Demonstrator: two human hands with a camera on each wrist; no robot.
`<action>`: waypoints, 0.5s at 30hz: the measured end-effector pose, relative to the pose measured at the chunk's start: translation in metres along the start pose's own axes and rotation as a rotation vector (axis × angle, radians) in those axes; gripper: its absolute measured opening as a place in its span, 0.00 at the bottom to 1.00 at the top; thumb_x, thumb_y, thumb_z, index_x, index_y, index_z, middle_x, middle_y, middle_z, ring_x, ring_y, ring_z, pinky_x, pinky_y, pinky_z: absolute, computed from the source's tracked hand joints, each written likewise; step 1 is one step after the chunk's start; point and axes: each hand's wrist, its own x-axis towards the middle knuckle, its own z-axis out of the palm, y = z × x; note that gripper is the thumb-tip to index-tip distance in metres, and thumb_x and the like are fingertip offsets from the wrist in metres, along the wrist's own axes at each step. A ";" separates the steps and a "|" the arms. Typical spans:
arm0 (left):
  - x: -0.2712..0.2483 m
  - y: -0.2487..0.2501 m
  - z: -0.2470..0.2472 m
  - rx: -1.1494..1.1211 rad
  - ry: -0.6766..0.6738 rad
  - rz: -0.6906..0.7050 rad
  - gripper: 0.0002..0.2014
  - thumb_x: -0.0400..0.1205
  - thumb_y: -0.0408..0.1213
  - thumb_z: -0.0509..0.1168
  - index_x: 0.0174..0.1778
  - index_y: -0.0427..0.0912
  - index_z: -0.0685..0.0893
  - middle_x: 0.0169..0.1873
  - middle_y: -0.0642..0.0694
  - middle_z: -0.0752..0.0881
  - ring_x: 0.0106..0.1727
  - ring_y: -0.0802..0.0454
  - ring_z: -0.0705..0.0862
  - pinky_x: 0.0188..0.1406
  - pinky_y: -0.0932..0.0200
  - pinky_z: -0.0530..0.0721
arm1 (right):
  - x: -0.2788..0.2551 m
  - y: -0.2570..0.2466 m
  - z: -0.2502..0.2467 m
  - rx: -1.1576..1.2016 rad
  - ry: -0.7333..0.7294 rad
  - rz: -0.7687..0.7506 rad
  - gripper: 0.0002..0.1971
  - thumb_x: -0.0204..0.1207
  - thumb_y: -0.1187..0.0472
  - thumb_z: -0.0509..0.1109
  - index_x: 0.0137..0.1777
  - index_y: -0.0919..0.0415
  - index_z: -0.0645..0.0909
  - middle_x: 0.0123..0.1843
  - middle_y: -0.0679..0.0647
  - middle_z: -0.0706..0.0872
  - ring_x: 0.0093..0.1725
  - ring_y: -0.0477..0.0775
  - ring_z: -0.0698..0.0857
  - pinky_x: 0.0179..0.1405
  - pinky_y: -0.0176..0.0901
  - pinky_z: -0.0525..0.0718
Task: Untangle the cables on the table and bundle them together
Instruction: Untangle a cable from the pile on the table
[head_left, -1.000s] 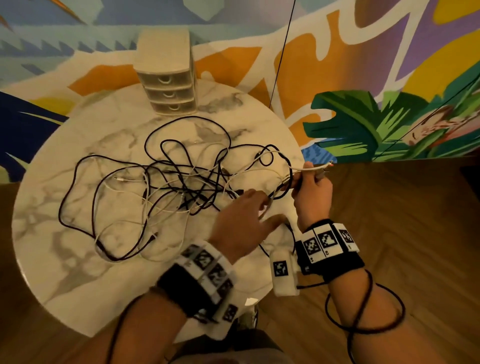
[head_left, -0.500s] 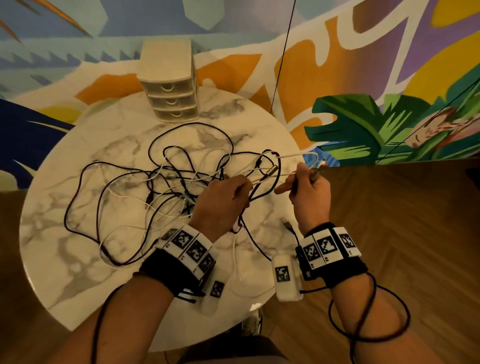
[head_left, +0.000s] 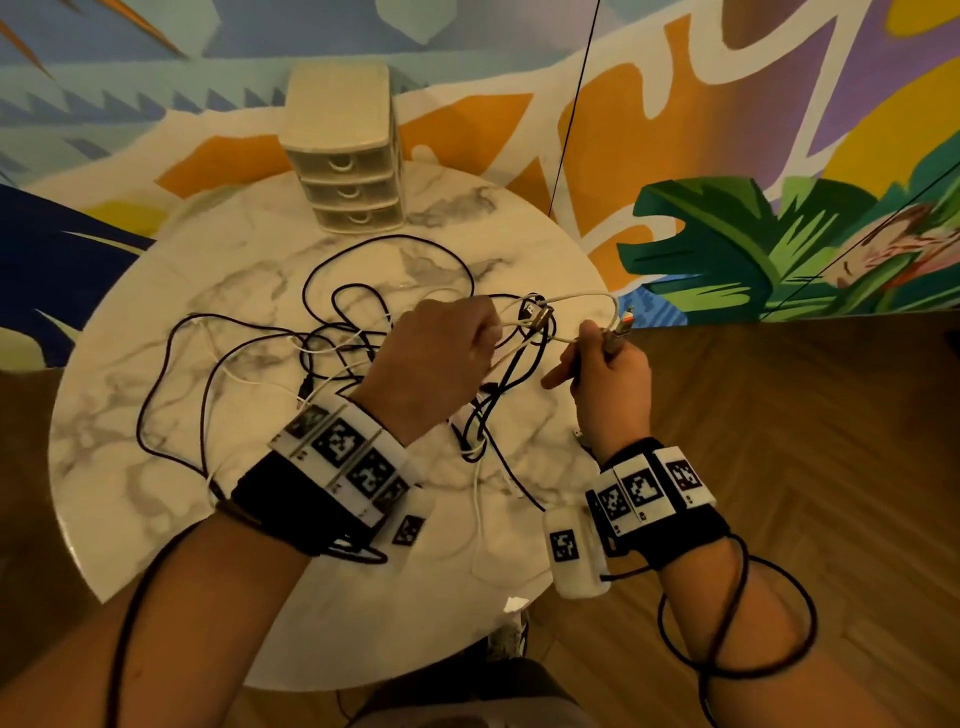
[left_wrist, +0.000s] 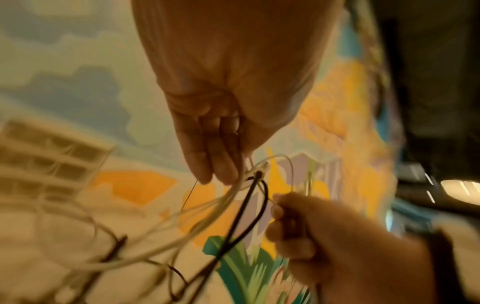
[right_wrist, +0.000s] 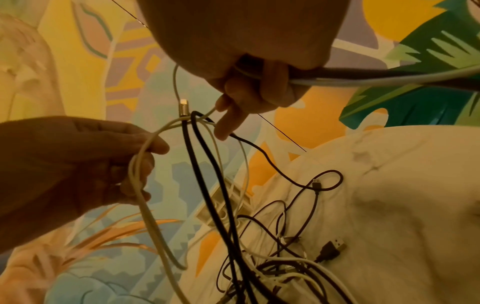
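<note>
A: White cable (head_left: 566, 297) now lifted off the marble table (head_left: 156, 364); a second ago the left hand (head_left: 436, 364) lay low on the heap, now it is raised with fingers curled, pinching white strands.

B: Right hand (head_left: 613, 379)?

A: Same place near the table's right edge. Closed round a few cable ends (head_left: 621, 325), forefinger stuck out. A white loop spans the two hands.

B: Black cable (right_wrist: 207, 185)?

A: Hooked over that white loop, metal plug (right_wrist: 184, 109) at the crossing, both runs dropping to the tangle (head_left: 332, 353) on the table.

B: Meaning?

A: Judgement: one white lead is being separated, but the black one rides on it. Most cables are knotted on the table before the small drawer unit (head_left: 345, 156). Early stage; no bundle yet.
</note>
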 end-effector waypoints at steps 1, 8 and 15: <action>0.000 -0.003 0.000 -0.121 0.013 -0.063 0.07 0.84 0.40 0.60 0.44 0.44 0.82 0.34 0.50 0.86 0.36 0.52 0.83 0.36 0.54 0.79 | 0.000 -0.001 0.001 -0.015 0.001 -0.016 0.26 0.85 0.49 0.55 0.25 0.44 0.83 0.26 0.55 0.88 0.29 0.45 0.76 0.45 0.55 0.78; -0.014 -0.024 0.001 0.116 -0.177 -0.068 0.06 0.80 0.48 0.63 0.41 0.51 0.81 0.35 0.55 0.83 0.39 0.56 0.80 0.35 0.58 0.74 | 0.009 -0.003 -0.008 0.064 0.110 0.064 0.26 0.86 0.52 0.56 0.25 0.54 0.79 0.24 0.57 0.86 0.24 0.44 0.78 0.39 0.48 0.77; -0.038 -0.091 -0.008 0.409 -0.059 -0.255 0.05 0.78 0.41 0.65 0.39 0.46 0.79 0.33 0.44 0.84 0.38 0.40 0.83 0.32 0.55 0.72 | 0.020 -0.020 -0.045 0.106 0.408 0.149 0.24 0.87 0.58 0.56 0.26 0.59 0.71 0.15 0.47 0.77 0.19 0.42 0.74 0.15 0.25 0.67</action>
